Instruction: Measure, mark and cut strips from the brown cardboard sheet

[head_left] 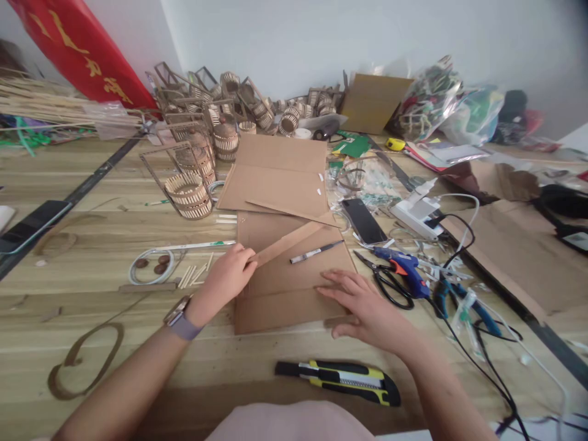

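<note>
My left hand, a watch on its wrist, pinches the near end of a narrow cardboard strip. The strip slants up to the right over a flat brown cardboard sheet. My right hand is open, its fingers spread at the sheet's right edge with nothing in them. Between the hands and a little beyond them, a pen lies on the sheet. A second cardboard piece lies just behind. Nearest my body is a yellow and black utility knife.
Small slatted buckets crowd the back left. Right of the sheet lie a phone, black scissors, a blue glue gun, pliers, a power strip and trailing cables. A white coil and small sticks lie left.
</note>
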`<state>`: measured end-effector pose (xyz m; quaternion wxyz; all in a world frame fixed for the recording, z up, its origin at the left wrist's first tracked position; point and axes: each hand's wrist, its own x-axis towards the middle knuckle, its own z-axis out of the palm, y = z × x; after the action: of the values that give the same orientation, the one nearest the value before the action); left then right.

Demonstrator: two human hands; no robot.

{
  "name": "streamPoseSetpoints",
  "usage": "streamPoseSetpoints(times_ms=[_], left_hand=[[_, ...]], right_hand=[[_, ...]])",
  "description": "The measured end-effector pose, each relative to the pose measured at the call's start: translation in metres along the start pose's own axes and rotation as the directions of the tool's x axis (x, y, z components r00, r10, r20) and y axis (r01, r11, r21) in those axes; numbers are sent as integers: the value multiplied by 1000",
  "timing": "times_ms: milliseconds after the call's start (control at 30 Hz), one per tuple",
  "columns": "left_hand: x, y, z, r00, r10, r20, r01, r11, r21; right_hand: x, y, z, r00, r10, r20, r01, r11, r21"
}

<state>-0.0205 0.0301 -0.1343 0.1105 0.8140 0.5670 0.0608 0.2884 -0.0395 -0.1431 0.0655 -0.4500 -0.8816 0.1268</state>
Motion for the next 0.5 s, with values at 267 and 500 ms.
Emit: streamPoseSetpoints(times_ms=[267,500], left_hand=[[-19,-23,-37,988,3,154,26,982,-188],[-30,-20,-50,981,50,186,-6,973,-231]], right_hand=[[0,6,15,999,11,-52,-11,1000,-12],[17,-4,22,995,66,-80,-72,996,-62]])
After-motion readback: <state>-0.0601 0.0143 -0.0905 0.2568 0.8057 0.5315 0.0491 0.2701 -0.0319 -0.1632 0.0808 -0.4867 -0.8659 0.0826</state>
